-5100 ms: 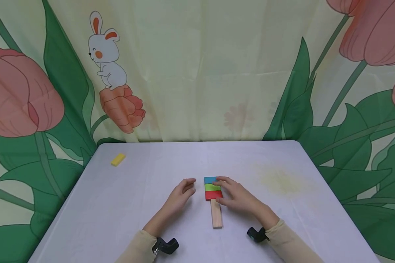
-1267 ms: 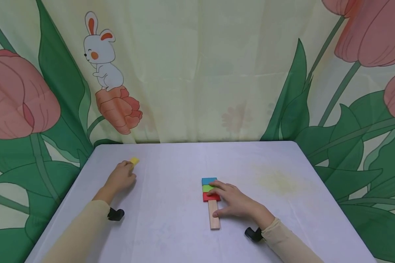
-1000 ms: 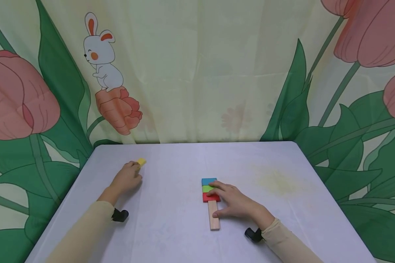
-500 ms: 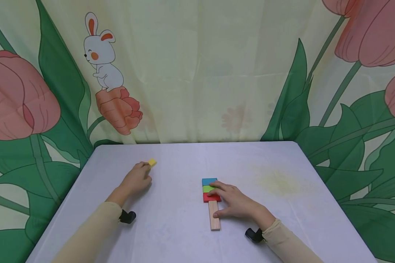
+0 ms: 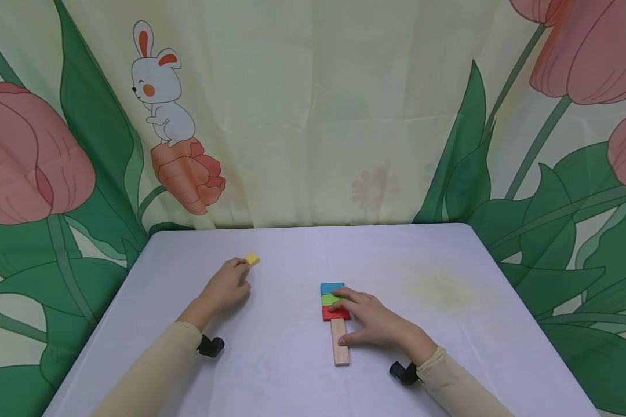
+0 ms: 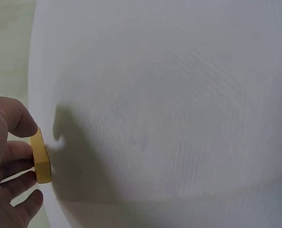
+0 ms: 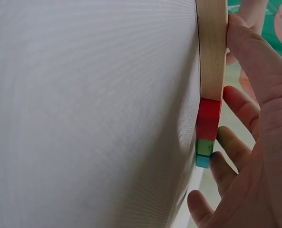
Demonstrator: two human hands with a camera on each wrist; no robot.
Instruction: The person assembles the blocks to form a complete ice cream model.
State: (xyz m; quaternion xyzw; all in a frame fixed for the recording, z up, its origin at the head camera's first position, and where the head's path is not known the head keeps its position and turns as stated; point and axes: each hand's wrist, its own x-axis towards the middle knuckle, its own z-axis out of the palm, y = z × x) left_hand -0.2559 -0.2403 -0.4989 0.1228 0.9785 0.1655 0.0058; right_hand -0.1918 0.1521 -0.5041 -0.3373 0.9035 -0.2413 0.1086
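Note:
My left hand (image 5: 225, 286) pinches a small yellow block (image 5: 252, 259) between thumb and fingers, toward the back left of the table. The left wrist view shows the yellow block (image 6: 40, 159) with the thumb on one side and fingertips behind. A blue block (image 5: 332, 288), a green block (image 5: 327, 300) and a red block (image 5: 335, 314) lie side by side in a column. Below the red one a long plain wooden block (image 5: 339, 344) extends toward me. My right hand (image 5: 375, 319) rests its relaxed fingertips on these blocks, its thumb on the wooden one (image 7: 212, 50).
The blocks lie on a table with a white cloth (image 5: 281, 370). Behind it hangs a curtain (image 5: 292, 116) printed with a rabbit, tulips and leaves. A faint yellowish stain (image 5: 440, 289) marks the cloth at the right.
My left hand took hold of the yellow block at the far left and has carried it steadily rightward. My right thumb moved down onto the wooden block earlier; since then that hand stays put.

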